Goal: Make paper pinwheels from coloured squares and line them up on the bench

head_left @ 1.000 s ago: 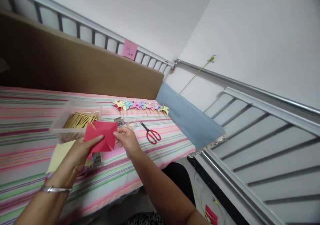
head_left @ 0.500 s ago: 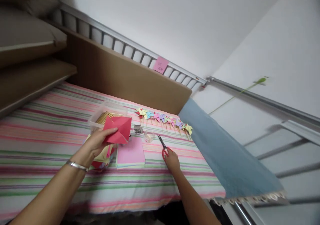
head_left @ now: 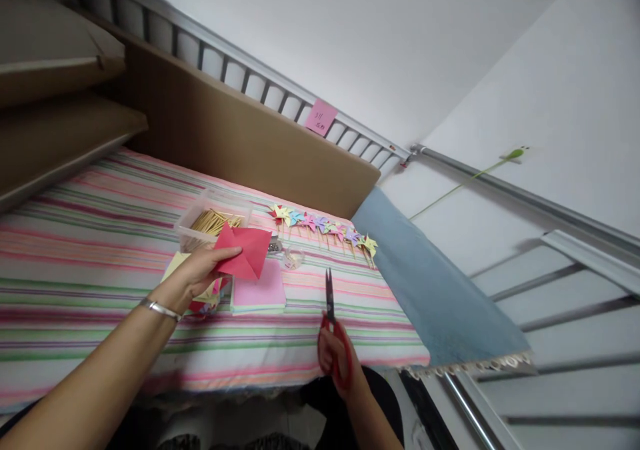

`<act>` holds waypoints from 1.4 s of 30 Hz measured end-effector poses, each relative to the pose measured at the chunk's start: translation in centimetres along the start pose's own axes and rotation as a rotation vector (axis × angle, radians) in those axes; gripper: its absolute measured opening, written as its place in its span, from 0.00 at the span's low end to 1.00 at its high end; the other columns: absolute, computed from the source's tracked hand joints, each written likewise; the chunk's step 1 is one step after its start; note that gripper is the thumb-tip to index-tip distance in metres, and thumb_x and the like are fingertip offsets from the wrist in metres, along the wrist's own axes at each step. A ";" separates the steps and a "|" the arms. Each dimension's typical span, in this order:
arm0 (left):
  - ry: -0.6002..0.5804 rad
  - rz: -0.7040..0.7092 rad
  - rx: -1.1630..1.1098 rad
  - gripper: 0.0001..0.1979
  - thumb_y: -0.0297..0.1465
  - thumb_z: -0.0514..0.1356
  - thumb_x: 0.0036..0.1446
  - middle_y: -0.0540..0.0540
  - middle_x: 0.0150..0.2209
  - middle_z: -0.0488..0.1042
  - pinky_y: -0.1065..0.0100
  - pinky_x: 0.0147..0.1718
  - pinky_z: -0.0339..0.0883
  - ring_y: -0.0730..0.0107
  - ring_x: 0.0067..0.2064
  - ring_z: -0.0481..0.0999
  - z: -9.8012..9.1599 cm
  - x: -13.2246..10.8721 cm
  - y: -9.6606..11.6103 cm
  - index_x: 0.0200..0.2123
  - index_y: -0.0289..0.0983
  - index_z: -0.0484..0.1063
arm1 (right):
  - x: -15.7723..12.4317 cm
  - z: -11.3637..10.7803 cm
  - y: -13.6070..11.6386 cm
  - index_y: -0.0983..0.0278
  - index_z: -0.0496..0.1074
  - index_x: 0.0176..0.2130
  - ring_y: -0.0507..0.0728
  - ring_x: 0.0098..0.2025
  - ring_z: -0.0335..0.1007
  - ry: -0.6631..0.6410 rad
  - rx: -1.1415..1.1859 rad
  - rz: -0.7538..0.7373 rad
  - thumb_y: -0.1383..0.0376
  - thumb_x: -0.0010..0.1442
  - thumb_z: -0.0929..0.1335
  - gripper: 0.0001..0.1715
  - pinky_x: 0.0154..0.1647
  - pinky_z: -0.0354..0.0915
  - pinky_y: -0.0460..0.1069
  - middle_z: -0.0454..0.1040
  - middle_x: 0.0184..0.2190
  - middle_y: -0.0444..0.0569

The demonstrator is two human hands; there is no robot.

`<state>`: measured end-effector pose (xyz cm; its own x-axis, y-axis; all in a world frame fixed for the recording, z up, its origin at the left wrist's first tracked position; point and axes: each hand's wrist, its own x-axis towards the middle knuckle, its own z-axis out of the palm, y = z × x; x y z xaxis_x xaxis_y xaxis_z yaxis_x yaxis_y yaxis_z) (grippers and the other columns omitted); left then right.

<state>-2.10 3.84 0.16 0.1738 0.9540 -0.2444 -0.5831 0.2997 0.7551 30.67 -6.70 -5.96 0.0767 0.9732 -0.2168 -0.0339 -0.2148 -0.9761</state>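
White wall (head_left: 350, 30), metal rail (head_left: 550, 205), brown board (head_left: 240, 130), blue cloth (head_left: 425, 290)

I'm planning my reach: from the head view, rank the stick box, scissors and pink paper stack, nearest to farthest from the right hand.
1. Scissors, held in the right hand.
2. Pink paper stack, to its left.
3. Stick box, farther left and back.

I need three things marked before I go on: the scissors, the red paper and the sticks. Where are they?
Scissors (head_left: 330, 305): head view, on the dark blades, just above the red handles.
Red paper (head_left: 254, 250): head view, middle of the sheet.
Sticks (head_left: 214, 221): head view, middle of the pile.
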 end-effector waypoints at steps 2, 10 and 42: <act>-0.033 -0.002 0.052 0.10 0.26 0.69 0.42 0.44 0.25 0.77 0.73 0.20 0.68 0.69 0.23 0.75 0.2 0.0 -0.3 0.30 0.32 0.73 | -2.8 2.0 -1.2 0.62 0.62 0.49 0.46 0.11 0.45 -0.133 -0.062 -0.013 0.55 0.56 0.67 0.24 0.11 0.46 0.42 0.57 0.13 0.32; -0.065 -0.008 0.159 0.13 0.29 0.71 0.39 0.45 0.25 0.78 0.72 0.23 0.68 0.69 0.24 0.76 1.5 -1.0 -0.8 0.30 0.32 0.75 | -4.5 6.4 -3.2 0.61 0.66 0.48 0.51 0.29 0.69 -0.338 -0.340 -0.128 0.61 0.48 0.71 0.27 0.30 0.64 0.47 0.74 0.33 0.46; -0.117 -0.028 0.097 0.11 0.26 0.71 0.39 0.44 0.26 0.79 0.72 0.24 0.70 0.68 0.25 0.76 1.9 -1.5 -0.8 0.30 0.34 0.77 | -4.1 9.8 -4.6 0.64 0.71 0.41 0.48 0.19 0.51 -0.273 -0.451 -0.112 0.53 0.56 0.67 0.19 0.20 0.52 0.44 0.56 0.16 0.37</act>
<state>-0.44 2.18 1.10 0.2838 0.9383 -0.1975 -0.4983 0.3203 0.8057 20.77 -8.87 -0.45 -0.2088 0.9652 -0.1577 0.3954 -0.0642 -0.9163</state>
